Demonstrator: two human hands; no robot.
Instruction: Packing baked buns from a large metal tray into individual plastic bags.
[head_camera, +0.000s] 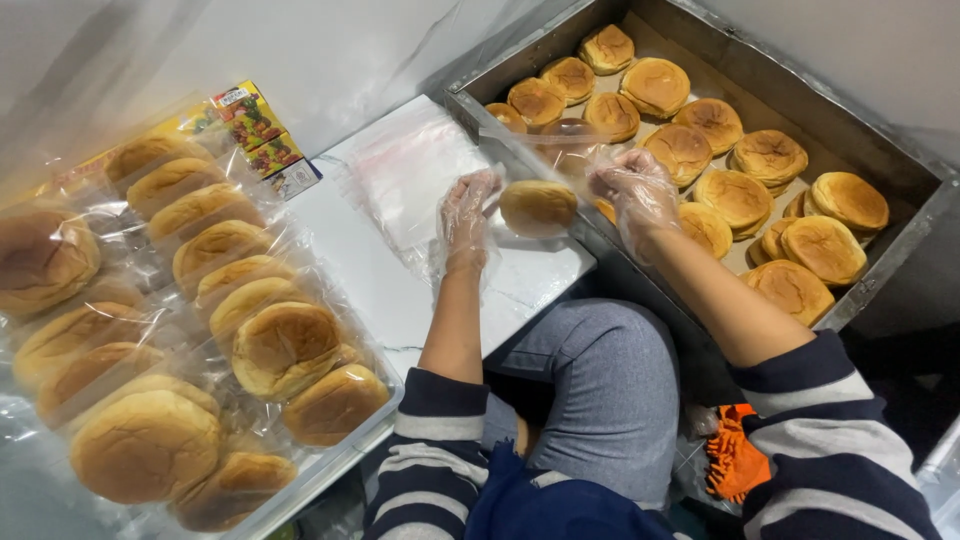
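Both gloved hands are pinching the same clear plastic bag (560, 165) with a bun (538, 207) sitting inside it: the left hand (466, 215) grips the bag's edge just left of the bun, and the right hand (638, 192) holds the edge on the other side, fingers curled onto the film. Taking the metal tray (890, 240) as the landmark, the bun hangs just off its near-left corner, over the white counter (380, 290), with its wide side facing the camera, lying across between the two hands. The left hand looks a touch closer to it. Only the one head view here. The bag's mouth is hard to make out against the glare, and the fingertips blur under the gloves.
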